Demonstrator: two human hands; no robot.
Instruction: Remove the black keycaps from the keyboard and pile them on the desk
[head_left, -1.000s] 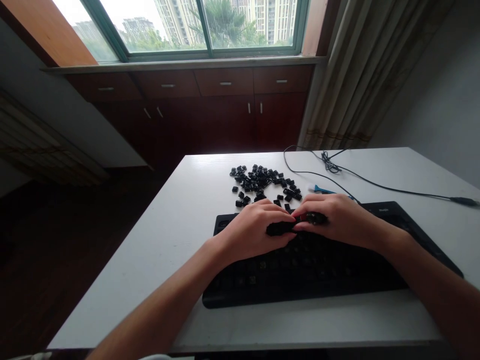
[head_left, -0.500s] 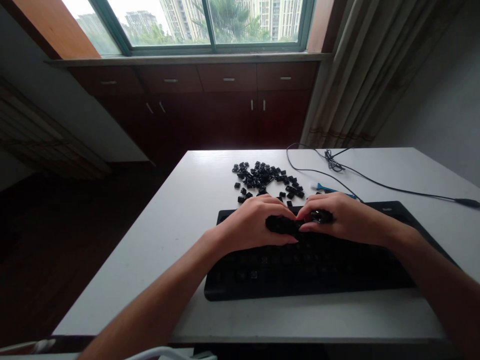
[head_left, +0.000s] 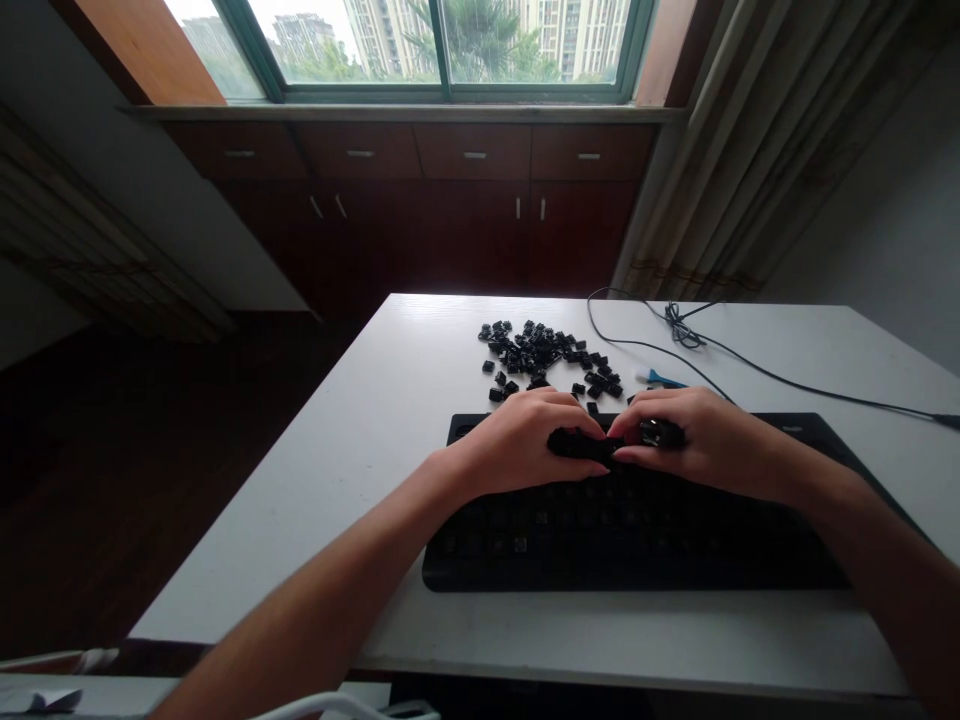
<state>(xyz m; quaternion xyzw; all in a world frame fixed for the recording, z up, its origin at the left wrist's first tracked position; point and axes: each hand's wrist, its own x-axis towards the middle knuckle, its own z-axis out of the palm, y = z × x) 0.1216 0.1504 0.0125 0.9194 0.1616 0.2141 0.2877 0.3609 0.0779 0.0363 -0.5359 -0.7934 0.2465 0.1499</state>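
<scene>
Keyboard (head_left: 637,570) lies flat on the white table (head_left: 300,520), long side roughly along the near edge, right end partly under the right forearm. Both hands are over its far rows, about mid-length.

Left hand (head_left: 525,440): back up, fingers curled, thumb and forefinger bent round toward the right hand, dark surface showing in the gap between them. Can't tell if anything is pinched.

Right hand (head_left: 697,440): mirrors it, thumb and forefinger tips close together, right beside the left fingertips. Something black and glossy shows inside the curl; can't tell if it's held or just part of the board behind. Grip unconfirmed on both; the dark tones hide the contact.

Two paler spots show in the key field, left part, near side of the left hand.

Keycaps (head_left: 534,345), black: loose heap on the table past the keyboard's far edge, stragglers around it, some just beyond the left fingers.

Brush (head_left: 664,379): blue handle, pale tip, lying beyond the right hand, which partly hides it.

Cable (head_left: 810,385): black, loops over the table's far right, tied in a bundle, then runs out to the right edge.

Behind: red-brown cabinet (head_left: 450,230) under the window (head_left: 442,92), curtain (head_left: 705,170) to the right.
</scene>
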